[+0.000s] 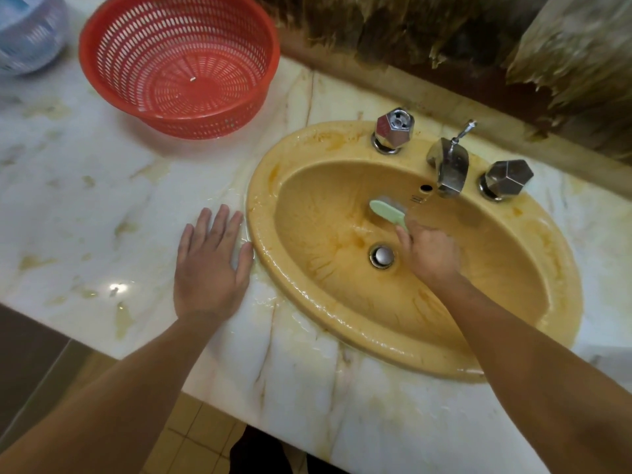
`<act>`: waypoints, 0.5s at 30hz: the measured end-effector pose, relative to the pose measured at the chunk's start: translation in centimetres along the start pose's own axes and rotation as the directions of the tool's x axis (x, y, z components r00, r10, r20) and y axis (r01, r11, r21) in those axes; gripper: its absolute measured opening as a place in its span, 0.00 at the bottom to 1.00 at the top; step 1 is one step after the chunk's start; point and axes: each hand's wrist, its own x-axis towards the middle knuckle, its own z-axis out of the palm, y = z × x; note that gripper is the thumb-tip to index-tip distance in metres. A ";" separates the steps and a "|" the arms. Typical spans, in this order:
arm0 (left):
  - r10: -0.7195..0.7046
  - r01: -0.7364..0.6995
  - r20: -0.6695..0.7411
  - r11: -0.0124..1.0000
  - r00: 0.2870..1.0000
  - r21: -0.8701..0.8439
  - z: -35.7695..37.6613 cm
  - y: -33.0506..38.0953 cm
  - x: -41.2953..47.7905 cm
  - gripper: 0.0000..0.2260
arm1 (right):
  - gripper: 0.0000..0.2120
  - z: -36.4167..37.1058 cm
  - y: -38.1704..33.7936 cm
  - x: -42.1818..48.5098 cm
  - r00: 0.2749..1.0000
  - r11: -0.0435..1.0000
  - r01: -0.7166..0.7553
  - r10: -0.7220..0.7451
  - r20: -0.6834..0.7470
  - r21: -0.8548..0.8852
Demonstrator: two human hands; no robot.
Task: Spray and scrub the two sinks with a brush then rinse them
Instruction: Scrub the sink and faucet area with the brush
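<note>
While pressed bristles-down on the sink's (444,364) back wall below the spout (449,172), brush (388,212) slanting up-left from right hand (429,256), clamped round its handle. Left hand (210,268) flat, fingers spread, on countertop (102,200), farther off.

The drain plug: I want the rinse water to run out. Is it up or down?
Cannot tell. The drain plug shows only its chrome top; no water has pooled around it.
</note>
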 end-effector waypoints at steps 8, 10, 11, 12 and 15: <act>0.001 -0.001 0.010 1.000 1.000 0.007 -0.2 0.2 -0.1 0.29 | 0.16 -0.2 1.4 0.0 0.991 0.986 0.100 -0.111 0.076 0.133; 0.004 -0.004 0.007 1.000 1.000 0.001 -0.2 0.1 -0.1 0.29 | 0.12 -0.4 1.9 0.0 0.967 0.995 0.064 -0.080 0.243 0.076; 0.006 -0.006 0.005 1.000 1.000 0.000 -0.1 0.1 -0.1 0.29 | 0.11 -0.5 2.0 -0.1 0.945 0.995 0.071 -0.088 0.314 0.064; 0.008 -0.008 0.004 1.000 1.000 0.000 -0.1 0.0 -0.1 0.29 | 0.11 -0.6 2.1 -0.3 0.943 0.995 0.076 -0.094 0.318 0.070; 0.002 -0.002 0.001 1.000 1.000 -0.005 0.0 0.1 -0.1 0.28 | 0.17 -0.8 2.3 -0.8 0.978 0.995 0.053 -0.070 0.197 0.090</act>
